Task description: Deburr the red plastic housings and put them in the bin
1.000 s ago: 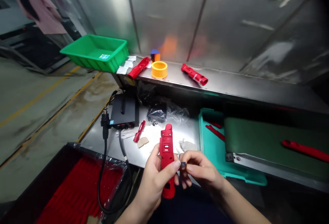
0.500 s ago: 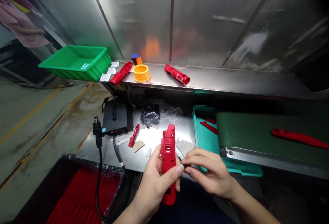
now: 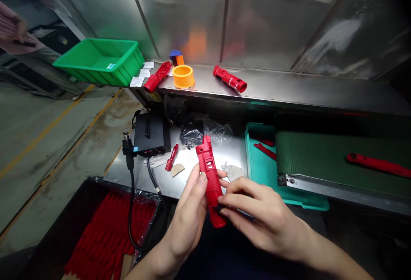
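A long red plastic housing [image 3: 210, 186] with a small rectangular window is tilted slightly in front of me, its upper end leaning left. My left hand [image 3: 189, 209] is closed around its left side, thumb on the front face, fingertips showing behind the right edge. Thumb and fingers of my right hand [image 3: 265, 213] pinch a small black part [image 3: 218, 208] against the housing's lower section. Most of that part is hidden by the fingertips. Behind the hands, a smaller red plastic piece [image 3: 172, 157] and a beige half-round piece [image 3: 177, 169] lie on the metal bench [image 3: 167, 185].
A black box-shaped device [image 3: 151, 132] with a thick cable stands left. The shelf holds a green bin [image 3: 102, 64], orange ring [image 3: 183, 77] and red housings [image 3: 230, 78]. At right are a teal tray [image 3: 260, 166] and green conveyor [image 3: 321, 156]. Red parts [image 3: 105, 233] fill a lined crate.
The housing has tilted left at its top, and my left thumb has moved up its face. My right hand has brought the black part from beside the housing onto its lower section.
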Motion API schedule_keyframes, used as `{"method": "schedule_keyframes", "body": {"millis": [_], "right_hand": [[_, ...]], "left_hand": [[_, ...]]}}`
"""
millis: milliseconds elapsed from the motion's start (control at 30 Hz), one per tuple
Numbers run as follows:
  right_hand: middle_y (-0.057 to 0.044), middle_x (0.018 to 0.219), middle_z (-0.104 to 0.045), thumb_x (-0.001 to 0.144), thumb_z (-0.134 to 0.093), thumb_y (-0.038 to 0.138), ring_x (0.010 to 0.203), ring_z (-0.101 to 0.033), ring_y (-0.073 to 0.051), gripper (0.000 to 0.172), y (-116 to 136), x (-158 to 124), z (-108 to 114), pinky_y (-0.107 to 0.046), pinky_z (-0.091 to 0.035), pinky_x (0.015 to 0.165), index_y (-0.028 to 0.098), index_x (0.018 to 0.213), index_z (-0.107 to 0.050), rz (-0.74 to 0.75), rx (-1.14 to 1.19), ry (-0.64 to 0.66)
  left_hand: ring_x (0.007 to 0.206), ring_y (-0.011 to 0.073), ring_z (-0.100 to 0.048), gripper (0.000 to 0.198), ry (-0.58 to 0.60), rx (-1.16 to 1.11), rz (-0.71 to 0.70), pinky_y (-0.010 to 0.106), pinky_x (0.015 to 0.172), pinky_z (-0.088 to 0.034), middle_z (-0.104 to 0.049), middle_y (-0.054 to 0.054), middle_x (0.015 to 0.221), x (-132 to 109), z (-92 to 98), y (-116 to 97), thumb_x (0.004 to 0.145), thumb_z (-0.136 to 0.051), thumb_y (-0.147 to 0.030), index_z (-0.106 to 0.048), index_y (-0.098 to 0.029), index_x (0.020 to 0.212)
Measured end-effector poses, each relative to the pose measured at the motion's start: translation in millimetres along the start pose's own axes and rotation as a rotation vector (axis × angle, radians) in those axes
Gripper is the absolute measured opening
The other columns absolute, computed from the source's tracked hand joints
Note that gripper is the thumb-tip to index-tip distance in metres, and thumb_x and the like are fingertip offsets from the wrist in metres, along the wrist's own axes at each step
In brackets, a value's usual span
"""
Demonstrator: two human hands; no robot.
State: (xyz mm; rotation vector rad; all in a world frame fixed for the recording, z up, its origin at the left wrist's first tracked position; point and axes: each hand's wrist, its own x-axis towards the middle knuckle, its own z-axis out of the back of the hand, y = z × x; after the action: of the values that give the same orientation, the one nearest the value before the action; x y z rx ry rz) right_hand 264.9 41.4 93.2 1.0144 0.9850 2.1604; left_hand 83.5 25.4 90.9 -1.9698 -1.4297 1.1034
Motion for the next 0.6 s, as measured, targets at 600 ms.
{"method": "schedule_keyframes", "body": {"millis": [600], "right_hand": [[-0.004, 0.105, -0.068, 0.098, -0.068, 0.008, 0.092, -0.068, -0.016, 0.026, 8.0, 7.2, -16.0, -0.026, -0.058, 0.082, 0.021, 0.120, -0.067, -0.091, 0.004, -0.174]], "left_hand": [[0.092, 0.0193, -0.068, 0.031, -0.078, -0.008, -0.068, 0.032, 0.085, -0.056, -0.072, 0.007, 0.117, -3.3, 5.1, -0.9, 0.103, -0.060, -0.041, -0.066, -0.021, 0.126]]}}
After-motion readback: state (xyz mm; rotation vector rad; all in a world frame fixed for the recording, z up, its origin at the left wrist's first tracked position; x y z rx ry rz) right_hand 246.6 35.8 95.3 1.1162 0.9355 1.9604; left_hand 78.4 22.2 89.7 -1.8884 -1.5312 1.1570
